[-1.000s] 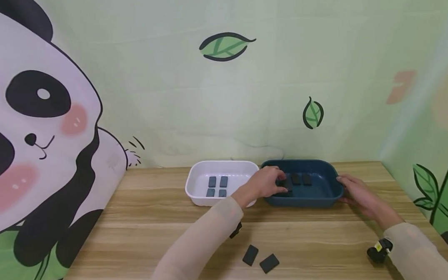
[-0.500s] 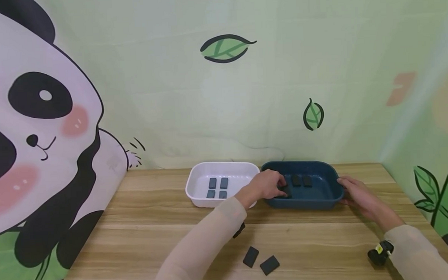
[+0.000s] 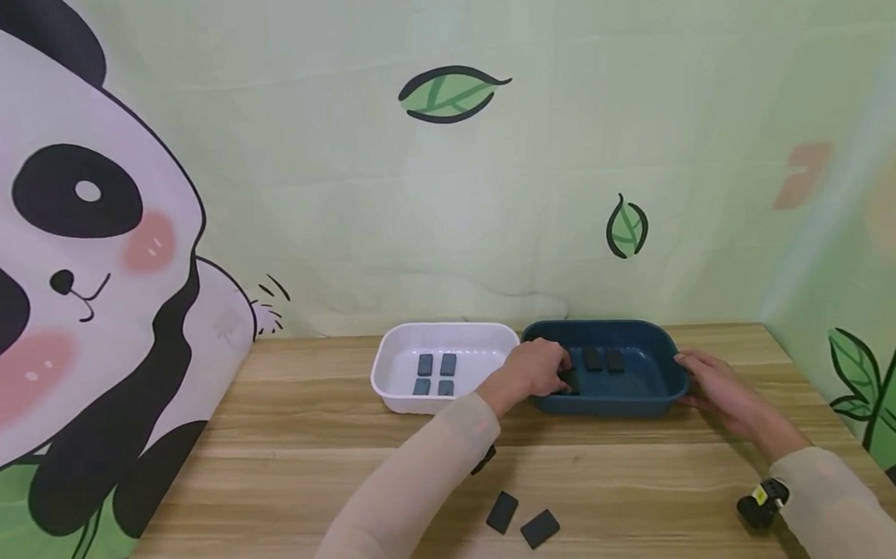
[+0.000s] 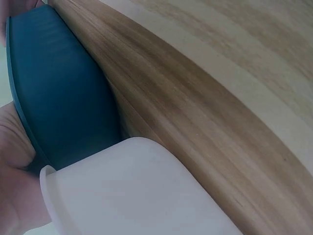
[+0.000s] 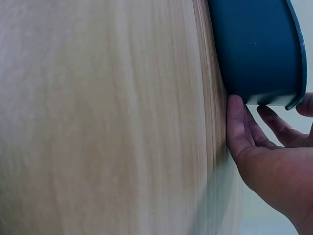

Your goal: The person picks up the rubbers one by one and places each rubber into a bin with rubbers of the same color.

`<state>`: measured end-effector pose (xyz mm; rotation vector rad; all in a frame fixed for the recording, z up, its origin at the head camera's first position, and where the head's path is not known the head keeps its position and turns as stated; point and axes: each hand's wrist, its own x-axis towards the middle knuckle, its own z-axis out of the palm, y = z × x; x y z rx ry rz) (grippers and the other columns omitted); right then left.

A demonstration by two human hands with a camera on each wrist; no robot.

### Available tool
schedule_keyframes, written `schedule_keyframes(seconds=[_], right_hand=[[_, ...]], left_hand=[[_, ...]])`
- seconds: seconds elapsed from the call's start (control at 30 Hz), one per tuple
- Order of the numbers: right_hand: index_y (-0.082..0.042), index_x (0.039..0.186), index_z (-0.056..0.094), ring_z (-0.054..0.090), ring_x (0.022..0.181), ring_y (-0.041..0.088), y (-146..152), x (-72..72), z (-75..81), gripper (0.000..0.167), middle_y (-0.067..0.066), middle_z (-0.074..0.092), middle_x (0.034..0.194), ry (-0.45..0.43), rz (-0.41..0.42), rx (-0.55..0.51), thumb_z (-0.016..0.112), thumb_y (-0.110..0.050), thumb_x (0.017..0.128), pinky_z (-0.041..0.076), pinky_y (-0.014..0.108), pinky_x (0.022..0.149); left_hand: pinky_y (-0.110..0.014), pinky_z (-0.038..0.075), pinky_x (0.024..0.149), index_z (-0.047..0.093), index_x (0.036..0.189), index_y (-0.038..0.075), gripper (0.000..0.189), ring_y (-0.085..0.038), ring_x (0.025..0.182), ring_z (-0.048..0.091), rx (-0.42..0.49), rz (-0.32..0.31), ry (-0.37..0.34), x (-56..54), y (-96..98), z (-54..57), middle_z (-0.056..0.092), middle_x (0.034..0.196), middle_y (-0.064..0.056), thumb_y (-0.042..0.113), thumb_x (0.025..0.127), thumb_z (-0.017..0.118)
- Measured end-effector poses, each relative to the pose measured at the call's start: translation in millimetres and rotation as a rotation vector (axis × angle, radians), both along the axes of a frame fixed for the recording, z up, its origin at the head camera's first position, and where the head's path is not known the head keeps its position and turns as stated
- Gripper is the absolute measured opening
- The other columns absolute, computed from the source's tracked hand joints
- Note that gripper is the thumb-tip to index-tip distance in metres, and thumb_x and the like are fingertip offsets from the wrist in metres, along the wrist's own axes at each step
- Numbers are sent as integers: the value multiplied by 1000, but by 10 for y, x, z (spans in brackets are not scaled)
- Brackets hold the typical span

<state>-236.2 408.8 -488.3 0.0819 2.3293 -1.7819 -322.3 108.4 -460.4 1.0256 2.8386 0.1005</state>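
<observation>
My left hand (image 3: 530, 368) reaches into the left end of a dark blue plastic tray (image 3: 611, 404), its fingers and thumb pinching a small dark rectangular tile (image 3: 571, 380) low in the tray. Most of that tile is hidden by the fingers. Two more dark tiles (image 3: 592, 360) lie side by side in the tray. At the tray's right end, my right hand (image 3: 723, 391) holds the rim and end wall. The right wrist view shows its fingers (image 5: 236, 120) against the outside of the blue wall. In the left wrist view the fingertips are hidden behind the tray walls.
A white tray (image 3: 390, 401) stands left of the blue one, close against it, with several grey-blue tiles (image 3: 425, 365) in two rows. Two loose dark tiles (image 3: 540, 528) lie on the wooden table (image 3: 652, 487) nearer me. A panda-printed cloth (image 3: 324, 193) hangs behind.
My left hand has shifted slightly lower in the blue tray, bringing the pinched tile nearer the tray's front wall. The right hand keeps its place on the tray's end.
</observation>
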Motion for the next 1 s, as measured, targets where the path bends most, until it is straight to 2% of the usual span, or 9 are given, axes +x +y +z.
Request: schedule_keyframes(seconds=[0.33,0.8,1.0], right_hand=[[16,158,20,57,106,-2,0,0,-12,67,38,30,157,14,-10,-17,32,-36,117,60,29,89],[16,159,20,55,112,3,-16,25,14,69,39,30,158,7,-7,6,32,-38,117,59,28,90],[16,159,20,55,112,3,-19,24,18,68,38,29,159,4,-8,-1,32,-37,117,59,28,92]], left_hand=[[-28,58,88,78,125,24,36,-10,108,70,27,-7,-12,6,-16,12,76,117,9,42,94,82],[-27,57,91,77,129,21,42,-11,110,69,29,-3,-22,17,-22,12,76,120,6,45,94,81],[-24,56,93,76,127,16,41,-12,111,69,98,-67,-13,-9,-69,17,74,120,2,42,95,81]])
